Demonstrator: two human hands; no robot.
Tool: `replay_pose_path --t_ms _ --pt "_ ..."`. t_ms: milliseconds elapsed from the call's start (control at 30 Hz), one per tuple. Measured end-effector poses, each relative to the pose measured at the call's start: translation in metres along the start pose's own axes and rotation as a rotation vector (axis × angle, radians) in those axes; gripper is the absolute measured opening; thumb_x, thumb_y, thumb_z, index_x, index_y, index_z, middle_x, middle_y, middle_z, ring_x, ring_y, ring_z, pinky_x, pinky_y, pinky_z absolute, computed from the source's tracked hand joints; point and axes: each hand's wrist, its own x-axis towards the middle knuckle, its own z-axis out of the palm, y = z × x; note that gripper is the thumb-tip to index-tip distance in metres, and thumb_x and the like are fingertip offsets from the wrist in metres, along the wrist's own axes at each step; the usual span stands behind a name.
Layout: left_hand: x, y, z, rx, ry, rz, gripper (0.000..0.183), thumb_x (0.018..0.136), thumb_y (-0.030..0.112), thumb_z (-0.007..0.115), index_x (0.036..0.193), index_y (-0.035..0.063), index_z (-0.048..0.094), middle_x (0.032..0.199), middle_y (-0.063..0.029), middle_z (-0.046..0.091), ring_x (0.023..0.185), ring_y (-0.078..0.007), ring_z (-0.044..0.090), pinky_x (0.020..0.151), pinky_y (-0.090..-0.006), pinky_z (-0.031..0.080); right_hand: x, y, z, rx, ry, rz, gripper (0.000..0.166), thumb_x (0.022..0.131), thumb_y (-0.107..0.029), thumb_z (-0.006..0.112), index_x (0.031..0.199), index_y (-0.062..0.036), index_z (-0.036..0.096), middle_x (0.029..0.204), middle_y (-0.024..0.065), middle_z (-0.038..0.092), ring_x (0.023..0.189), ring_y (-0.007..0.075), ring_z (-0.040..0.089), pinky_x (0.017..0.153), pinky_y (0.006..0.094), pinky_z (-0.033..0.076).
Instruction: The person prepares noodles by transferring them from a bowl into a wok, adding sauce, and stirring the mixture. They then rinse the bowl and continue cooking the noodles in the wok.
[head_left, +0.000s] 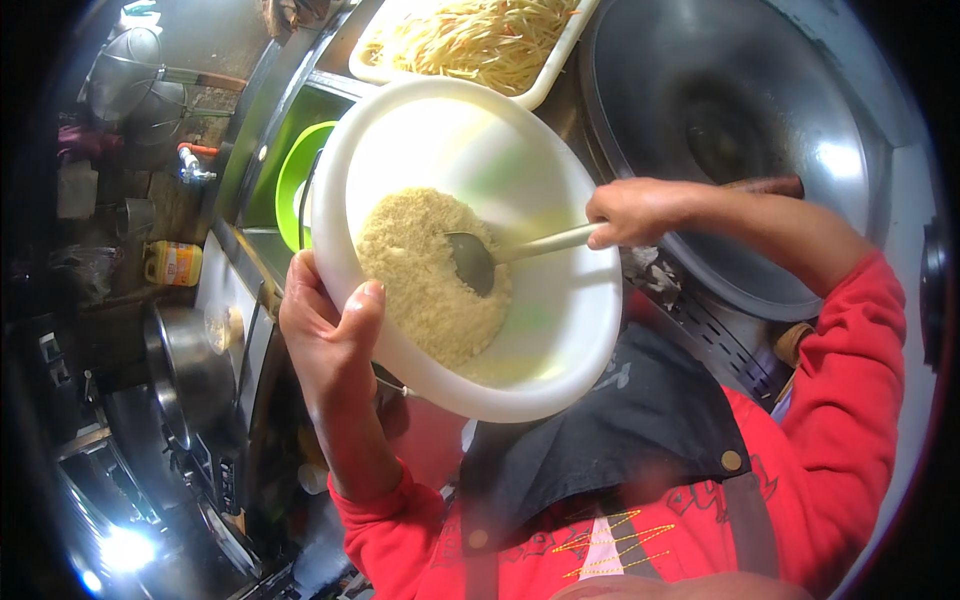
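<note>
My left hand grips the rim of a white plastic bucket from the left, thumb over the edge. The bucket is tilted, so its inside shows. Pale yellow crumbly grains lie against its left and lower side. My right hand is closed around the light handle of a ladle, over the bucket's right rim. The ladle's dark bowl rests in the grains. A thin wire handle hangs at the bucket's left side.
A large metal wok stands at the upper right. Beyond the bucket is a white tray of shredded vegetable. A green basin sits behind the bucket's left edge. Metal pot and yellow jug are at the left.
</note>
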Motion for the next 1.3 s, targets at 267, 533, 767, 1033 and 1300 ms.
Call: replay_pose_path --t_ms 267,533,767,1033,1300 --pt "0.0 0.004 0.004 -0.049 -0.014 -0.016 0.031 0.068 0.016 0.055 0.093 -0.0008 0.047 0.081 -0.004 0.05 0.072 -0.009 0.045 0.068 -0.0209 0.037 0.01 -0.034 0.012 0.104 0.073 -0.129 0.032 0.08 -0.028 0.054 0.086 0.0036 0.059 0.075 0.0206 0.059 0.076 0.0317 0.058 0.067 0.0409 0.044" --pt "-0.001 -0.008 -0.008 -0.12 0.047 -0.013 0.031 0.069 0.016 0.056 0.093 -0.001 0.047 0.08 -0.0046 0.051 0.071 -0.0089 0.048 0.066 -0.0205 0.039 -0.001 -0.047 0.004 0.049 0.056 -0.156 0.031 0.082 -0.025 0.053 0.087 0.0038 0.06 0.081 0.0208 0.06 0.079 0.0327 0.058 0.069 0.0423 0.044" --pt "-0.011 -0.019 -0.027 -0.248 0.083 -0.008 0.029 0.07 0.015 0.054 0.093 -0.0017 0.047 0.082 -0.0073 0.053 0.074 -0.0114 0.051 0.072 -0.0223 0.042 -0.012 -0.041 0.012 0.027 0.022 -0.162 0.03 0.081 -0.027 0.054 0.088 0.0025 0.058 0.077 0.0198 0.059 0.077 0.0328 0.057 0.069 0.0412 0.042" --pt "-0.029 -0.006 -0.054 -0.327 0.07 0.021 0.028 0.069 0.013 0.054 0.092 -0.0024 0.048 0.082 -0.0078 0.053 0.075 -0.0112 0.049 0.075 -0.0231 0.039 -0.063 -0.048 0.012 0.035 0.096 -0.106 0.028 0.081 -0.024 0.055 0.087 0.0031 0.058 0.074 0.0189 0.058 0.074 0.0293 0.058 0.066 0.0387 0.043" --pt "-0.03 0.02 -0.057 -0.312 -0.006 0.112 0.028 0.069 0.017 0.055 0.091 -0.0012 0.049 0.079 -0.0068 0.053 0.072 -0.0113 0.05 0.07 -0.0218 0.04 -0.142 -0.055 0.007 0.163 0.225 -0.015 0.027 0.08 -0.022 0.056 0.084 0.0044 0.06 0.064 0.0155 0.058 0.062 0.0243 0.058 0.06 0.0354 0.044"
